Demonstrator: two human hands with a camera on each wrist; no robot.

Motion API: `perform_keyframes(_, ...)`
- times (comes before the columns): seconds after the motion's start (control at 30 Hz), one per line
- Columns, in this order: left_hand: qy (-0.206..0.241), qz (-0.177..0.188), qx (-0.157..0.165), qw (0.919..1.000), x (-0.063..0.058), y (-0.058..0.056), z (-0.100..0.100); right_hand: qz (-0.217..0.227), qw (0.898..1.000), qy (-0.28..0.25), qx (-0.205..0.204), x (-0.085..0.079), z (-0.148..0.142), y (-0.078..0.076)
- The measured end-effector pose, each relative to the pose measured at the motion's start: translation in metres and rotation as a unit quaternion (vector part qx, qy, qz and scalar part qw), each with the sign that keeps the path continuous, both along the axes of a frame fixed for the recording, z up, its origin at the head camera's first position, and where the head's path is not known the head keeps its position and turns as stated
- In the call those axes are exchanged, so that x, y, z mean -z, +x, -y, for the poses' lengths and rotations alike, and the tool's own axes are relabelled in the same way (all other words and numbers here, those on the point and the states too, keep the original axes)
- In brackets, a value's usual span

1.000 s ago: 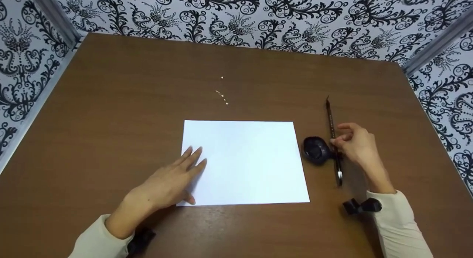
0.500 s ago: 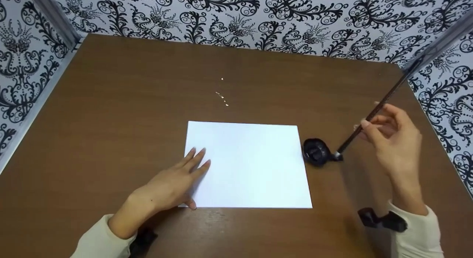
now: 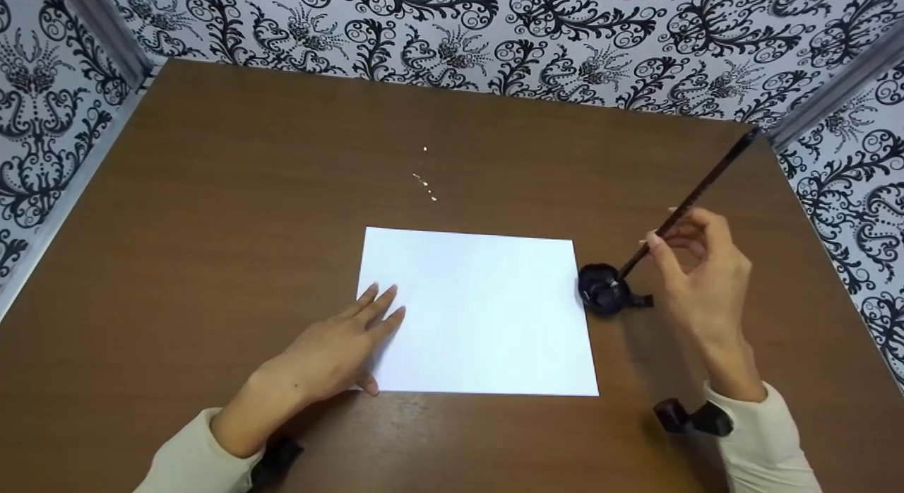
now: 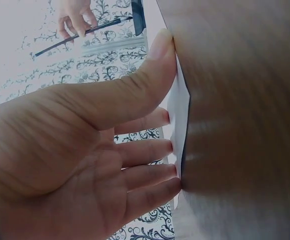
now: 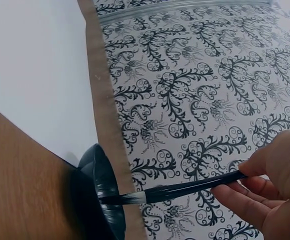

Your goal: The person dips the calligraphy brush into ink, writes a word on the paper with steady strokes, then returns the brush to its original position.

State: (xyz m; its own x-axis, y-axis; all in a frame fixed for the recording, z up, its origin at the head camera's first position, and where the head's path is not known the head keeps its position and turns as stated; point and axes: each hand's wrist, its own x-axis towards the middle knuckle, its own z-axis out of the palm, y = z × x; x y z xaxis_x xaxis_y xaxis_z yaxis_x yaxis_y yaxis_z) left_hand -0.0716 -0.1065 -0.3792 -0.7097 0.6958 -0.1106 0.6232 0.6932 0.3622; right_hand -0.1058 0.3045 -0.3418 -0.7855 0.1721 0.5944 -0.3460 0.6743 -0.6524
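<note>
A dark brush slants up to the right in my right hand, pinched between thumb and fingers partway along the handle. Its bristles dip into a small black ink dish with a short handle. In the right wrist view the tip is inside the dish's rim. My left hand rests with spread, straight fingers on the left side of a blank white sheet of paper. Its thumb touches the near edge of the paper.
The brown table has several small pale specks beyond the paper. Black-and-white patterned walls rise behind it and at both sides. The ink dish stands close against the paper's right edge.
My right hand picked the brush up off the dish's handle, raised it rightward, then moved left so its bristles entered the dish. The paper and left hand shifted slightly right.
</note>
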Motion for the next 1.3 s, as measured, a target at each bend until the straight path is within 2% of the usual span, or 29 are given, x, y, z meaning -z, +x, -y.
perform_keyframes(0.2, -0.002, 0.005, -0.008, 1.0000, 0.000, 0.003, 0.001, -0.012, 0.999, 0.036, -0.002, -0.003, 0.009, 0.003)
perform_keyframes(0.33, 0.000, -0.006, -0.009, 0.9999, 0.000, 0.006, 0.000, -0.028, 0.998, 0.051, -0.013, -0.009, 0.017, 0.008)
perform_keyframes(0.43, 0.001, -0.015, -0.013, 0.9998, -0.001, 0.008, 0.000, -0.030, 0.998, 0.054, -0.013, -0.005, 0.011, 0.006)
perform_keyframes(0.57, 0.000, -0.018, -0.016, 0.9997, -0.001, 0.010, 0.000, -0.028, 0.999, 0.040, -0.004, -0.002, 0.002, 0.003)
perform_keyframes(0.8, -0.012, -0.022, -0.015, 0.9996, -0.004, 0.011, 0.000, -0.042, 0.998, -0.040, 0.005, -0.026, 0.021, 0.001)
perform_keyframes(0.93, -0.014, -0.042, -0.001, 0.9990, -0.002, 0.009, -0.001, -0.056, 0.995, -0.075, -0.022, -0.035, 0.046, -0.009)
perform_keyframes(1.1, -0.001, -0.067, 0.029, 0.9973, 0.001, 0.006, 0.001, -0.074, 0.988, -0.108, -0.079, -0.038, 0.080, -0.022)
perform_keyframes(1.17, 0.002, -0.064, 0.041, 0.9971, 0.003, 0.005, 0.002, -0.073, 0.984, -0.125, -0.104, -0.038, 0.093, -0.026)
perform_keyframes(1.3, 0.012, -0.034, 0.049, 0.9982, 0.004, 0.004, 0.004, -0.077, 0.977, -0.140, -0.138, -0.036, 0.118, -0.033)
